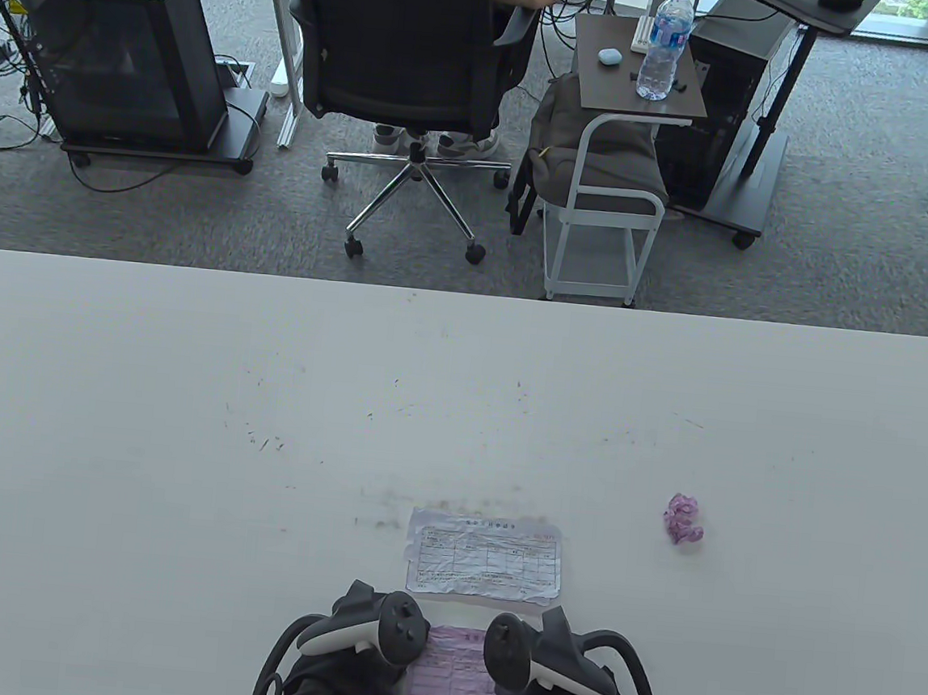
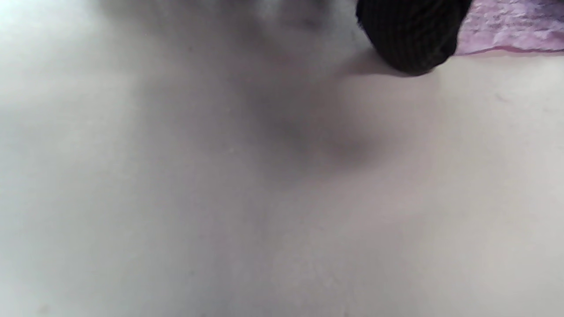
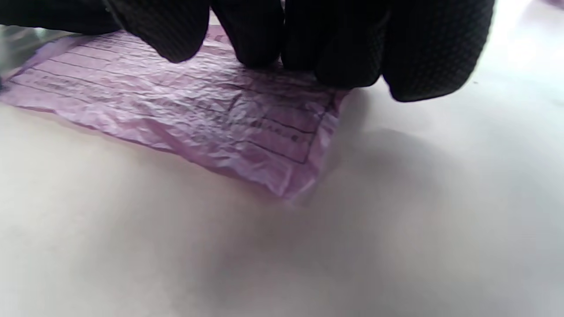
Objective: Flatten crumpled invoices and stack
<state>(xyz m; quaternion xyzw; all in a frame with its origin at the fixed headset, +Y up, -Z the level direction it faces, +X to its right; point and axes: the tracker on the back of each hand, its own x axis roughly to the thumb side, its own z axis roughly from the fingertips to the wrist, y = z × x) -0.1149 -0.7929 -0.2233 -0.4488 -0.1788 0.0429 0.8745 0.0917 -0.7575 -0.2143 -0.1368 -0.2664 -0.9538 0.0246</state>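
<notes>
2 hands (image 1: 453, 655) flanking pink invoice (image 1: 455, 679), lengthwise toward person

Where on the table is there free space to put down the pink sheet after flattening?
The table is bare on its whole left half and across the far strip beyond the white invoice. A smaller bare patch lies between that invoice and the pink ball. The near middle is crowded: both hands are at the pink sheet.

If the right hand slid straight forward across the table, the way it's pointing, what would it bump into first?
Probably the white invoice, lying flat just beyond the pink invoice that the right hand presses. The crumpled pink ball sits off to the right, likely out of that line.
</notes>
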